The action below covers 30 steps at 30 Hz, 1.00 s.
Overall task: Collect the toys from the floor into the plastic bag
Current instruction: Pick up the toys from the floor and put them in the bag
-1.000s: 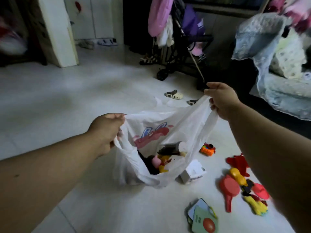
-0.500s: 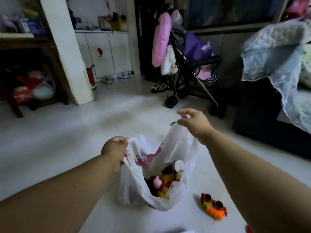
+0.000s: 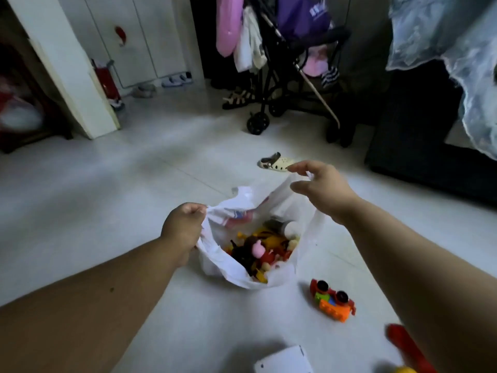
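Compared with half a second ago, the right hand has lowered a little and its fingers have spread further; thumb and forefinger stand apart just above the far rim of the plastic bag, and whether any fingertip still touches the film cannot be told. The left hand remains clenched on the bag's near-left rim, bunching the plastic in its fist. The bag's mouth now gapes wider and sits lower on the floor, showing the heap of toys inside: dark, yellow, red and pink pieces.

An orange and red toy car lies on the floor just beside the bag's right side, apart from it. A white box is cut off by the bottom edge, and a red toy shows at the bottom-right corner, partly behind the right forearm.

Beyond the right hand a small pale shoe lies on the tiles. A black stroller stands farther back near the wall. The floor to the left of the bag and toward the white pillar is broad open tile.
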Available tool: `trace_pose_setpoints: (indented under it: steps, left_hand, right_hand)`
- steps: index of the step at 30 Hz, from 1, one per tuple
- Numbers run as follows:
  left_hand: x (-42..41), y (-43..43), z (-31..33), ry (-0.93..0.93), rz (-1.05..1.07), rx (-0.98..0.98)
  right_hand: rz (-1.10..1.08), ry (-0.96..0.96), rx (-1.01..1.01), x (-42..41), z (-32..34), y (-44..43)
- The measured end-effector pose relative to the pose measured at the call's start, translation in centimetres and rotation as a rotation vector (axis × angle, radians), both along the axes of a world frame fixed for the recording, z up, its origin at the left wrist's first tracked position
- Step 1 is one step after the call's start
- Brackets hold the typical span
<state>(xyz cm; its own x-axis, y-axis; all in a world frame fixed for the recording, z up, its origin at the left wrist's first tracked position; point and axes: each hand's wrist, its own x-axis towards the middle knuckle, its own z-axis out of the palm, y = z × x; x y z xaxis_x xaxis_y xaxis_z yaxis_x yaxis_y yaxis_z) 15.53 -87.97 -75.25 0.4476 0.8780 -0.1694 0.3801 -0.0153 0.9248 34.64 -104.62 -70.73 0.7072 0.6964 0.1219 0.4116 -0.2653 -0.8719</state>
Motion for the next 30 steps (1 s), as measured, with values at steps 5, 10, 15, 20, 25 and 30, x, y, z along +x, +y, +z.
trace_pose_setpoints:
  steps: [5,10,15,20,25,30]
  left_hand:
    - [-0.9,-1.9,-2.5,-0.008,0.001,0.101]
    - [-0.8,-3.2,-3.6,0.001,-0.046,0.215]
    - [-0.6,-4.7,-3.6,0.016,-0.058,0.222]
    - [-1.3,-5.6,-4.2,0.025,-0.129,0.148]
    - [-2.6,-6.3,-4.6,-0.014,-0.171,0.116]
    - [-2.7,-5.6,-5.0,-0.014,-0.138,0.11]
  right_hand:
    - [-0.07,-0.065,-0.22,-1.7,-4.2,-2.7]
    - [-0.085,-0.353,-0.559,-4.1,-5.9,-5.7]
    - [-0.014,-0.729,-0.355,-8.5,-8.5,-8.4]
    - [0.745,-0.426,-0.775,-13.9,-16.4,-8.9]
    - [0.747,-0.583,-1.06,-15.7,-20.9,-9.1]
    - [0.649,-0.455,-0.904,-14.3,-19.4,-9.4]
